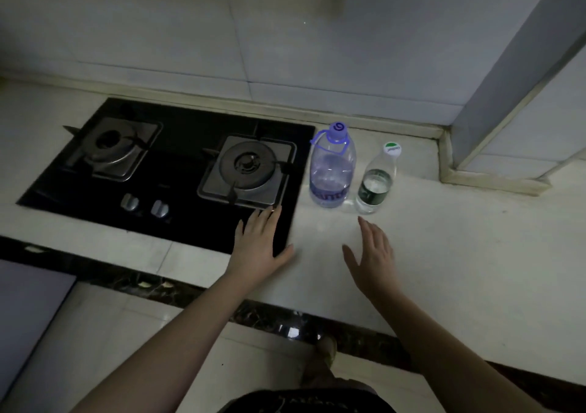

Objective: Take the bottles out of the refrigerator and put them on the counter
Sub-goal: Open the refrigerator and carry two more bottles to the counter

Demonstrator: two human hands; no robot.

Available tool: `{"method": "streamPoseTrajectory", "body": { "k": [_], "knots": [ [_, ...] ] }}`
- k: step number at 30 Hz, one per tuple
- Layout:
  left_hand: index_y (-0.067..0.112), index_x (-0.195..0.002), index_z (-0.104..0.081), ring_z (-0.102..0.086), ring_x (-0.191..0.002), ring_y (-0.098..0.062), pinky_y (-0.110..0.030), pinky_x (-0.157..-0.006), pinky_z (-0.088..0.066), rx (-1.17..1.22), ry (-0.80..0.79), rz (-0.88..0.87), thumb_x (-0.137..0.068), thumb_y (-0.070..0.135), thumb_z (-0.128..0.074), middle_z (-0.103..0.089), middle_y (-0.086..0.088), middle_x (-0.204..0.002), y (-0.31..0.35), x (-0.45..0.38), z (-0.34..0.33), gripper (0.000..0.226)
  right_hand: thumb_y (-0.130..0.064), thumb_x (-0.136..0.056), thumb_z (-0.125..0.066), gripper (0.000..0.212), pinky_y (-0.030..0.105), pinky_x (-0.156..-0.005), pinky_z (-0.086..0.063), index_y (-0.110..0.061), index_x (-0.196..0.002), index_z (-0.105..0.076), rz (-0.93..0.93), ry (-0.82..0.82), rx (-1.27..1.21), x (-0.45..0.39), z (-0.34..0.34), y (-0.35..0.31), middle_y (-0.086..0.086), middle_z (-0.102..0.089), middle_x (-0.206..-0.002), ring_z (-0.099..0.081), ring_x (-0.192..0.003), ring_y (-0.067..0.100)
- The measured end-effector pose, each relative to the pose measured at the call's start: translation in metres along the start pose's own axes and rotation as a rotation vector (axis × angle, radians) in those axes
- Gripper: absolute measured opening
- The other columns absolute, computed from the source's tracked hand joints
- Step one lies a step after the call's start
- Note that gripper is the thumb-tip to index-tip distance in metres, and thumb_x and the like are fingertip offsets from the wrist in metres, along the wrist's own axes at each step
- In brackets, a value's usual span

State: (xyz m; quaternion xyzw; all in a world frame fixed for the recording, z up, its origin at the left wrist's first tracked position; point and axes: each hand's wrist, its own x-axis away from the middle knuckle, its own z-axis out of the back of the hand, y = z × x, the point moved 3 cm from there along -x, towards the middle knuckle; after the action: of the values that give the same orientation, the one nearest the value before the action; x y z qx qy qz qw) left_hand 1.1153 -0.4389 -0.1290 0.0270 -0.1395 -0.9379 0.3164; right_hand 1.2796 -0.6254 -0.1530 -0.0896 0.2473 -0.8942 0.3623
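Two bottles stand upright on the pale counter (pixel 444 238), just right of the stove. The large clear bottle (pixel 332 167) has a purple cap, handle and label. Beside it on the right stands a smaller clear bottle (pixel 377 179) with a white cap and a dark green label. My left hand (pixel 258 241) is flat with straight fingers over the stove's front right corner, holding nothing. My right hand (pixel 372 254) hovers open below the small bottle, its fingertips a short way from it. The refrigerator is out of view.
A black two-burner gas stove (pixel 171 171) with two knobs fills the counter's left half. A tiled wall runs behind, and a tiled column (pixel 507 95) juts out at the right. The counter's dark front edge (pixel 190 289) and pale floor tiles lie below.
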Motion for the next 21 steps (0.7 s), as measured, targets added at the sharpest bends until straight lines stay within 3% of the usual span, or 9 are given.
{"method": "streamPoseTrajectory", "body": {
  "k": [4,8,10,15,21],
  "knots": [
    [0.019,-0.154,-0.024,-0.021,-0.147,-0.031,-0.058,-0.117,-0.016,-0.075,0.049,0.026,-0.088,0.058,-0.051,-0.030,-0.005,-0.159,-0.016,0.039,0.012,0.081,-0.041,-0.095,-0.055,0.069,0.045,-0.119,-0.020,-0.015,-0.154,-0.028,0.212,-0.051,0.206,0.012,-0.006,-0.034,0.009,-0.030,-0.159,-0.021,-0.149,0.030],
    [0.024,-0.155,-0.014,-0.008,-0.150,-0.028,-0.058,-0.118,-0.011,-0.100,0.052,0.069,-0.089,0.065,-0.040,-0.018,-0.001,-0.163,-0.039,0.089,0.019,0.082,-0.043,-0.097,-0.049,0.068,0.043,-0.120,-0.018,-0.018,-0.155,-0.023,0.314,-0.069,0.278,0.040,-0.012,-0.079,0.008,-0.025,-0.161,-0.021,-0.149,0.028],
    [0.025,-0.155,-0.011,-0.004,-0.151,-0.027,-0.059,-0.118,-0.008,-0.097,0.050,0.102,-0.088,0.068,-0.034,-0.013,0.000,-0.164,-0.052,0.119,0.024,0.083,-0.042,-0.097,-0.049,0.068,0.043,-0.120,-0.021,-0.017,-0.155,-0.024,0.359,-0.084,0.279,0.059,-0.017,-0.103,0.009,-0.026,-0.161,-0.024,-0.148,0.029],
    [0.021,-0.151,-0.028,-0.017,-0.149,-0.030,-0.063,-0.115,-0.017,-0.094,0.184,0.209,-0.085,0.069,-0.035,-0.025,-0.005,-0.161,-0.084,0.199,0.050,0.082,-0.039,-0.095,-0.057,0.066,0.047,-0.115,-0.032,-0.013,-0.152,-0.035,0.519,-0.084,0.201,0.113,-0.038,-0.170,0.012,-0.038,-0.155,-0.035,-0.142,0.033],
    [0.020,-0.150,-0.033,-0.020,-0.148,-0.029,-0.064,-0.114,-0.020,-0.106,0.292,0.383,-0.087,0.067,-0.034,-0.027,-0.006,-0.160,-0.135,0.286,0.087,0.078,-0.047,-0.099,-0.042,0.063,0.047,-0.116,-0.030,-0.014,-0.152,-0.033,0.706,-0.159,0.113,0.160,-0.064,-0.268,0.010,-0.038,-0.155,-0.030,-0.145,0.028]
  ]
}}
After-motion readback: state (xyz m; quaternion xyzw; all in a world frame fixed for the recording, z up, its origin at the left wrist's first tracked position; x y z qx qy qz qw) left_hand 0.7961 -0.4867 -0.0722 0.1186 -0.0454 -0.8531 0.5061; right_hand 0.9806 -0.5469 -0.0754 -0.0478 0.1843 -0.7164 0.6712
